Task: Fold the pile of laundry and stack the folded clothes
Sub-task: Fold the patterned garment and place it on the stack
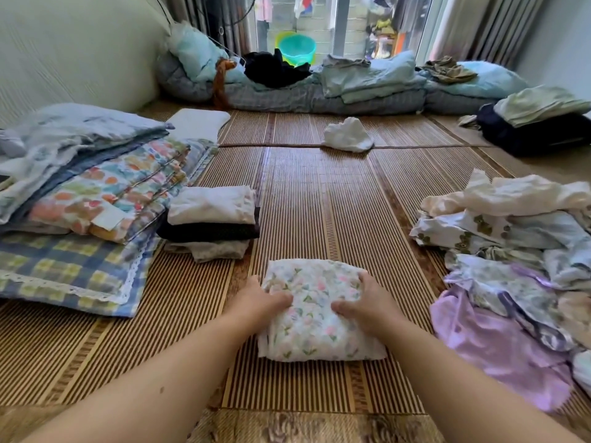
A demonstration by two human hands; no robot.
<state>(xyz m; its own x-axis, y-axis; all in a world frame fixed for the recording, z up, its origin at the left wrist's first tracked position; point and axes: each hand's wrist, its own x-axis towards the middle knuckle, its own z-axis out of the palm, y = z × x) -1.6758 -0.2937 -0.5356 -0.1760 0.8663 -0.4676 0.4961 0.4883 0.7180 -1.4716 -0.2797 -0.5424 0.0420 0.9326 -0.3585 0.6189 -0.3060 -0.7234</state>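
White floral garment [315, 314]: folded into a thick rectangle, it lay on the woven mat [319, 193] straight before the person, its long axis running away from them.
Left hand [259, 298]: gripped the garment's left edge, thumb on top.
Right hand [364, 302]: clasped the right edge, thumb on top, fingers curled.
Folded stack [211, 222]: white over black over pale, beyond-left, apart from the garment.
Unfolded pile [511, 251]: lilac and printed cloth heaped at right, near the right forearm.
Bedding [80, 187]: stacked at left, beside the folded stack.
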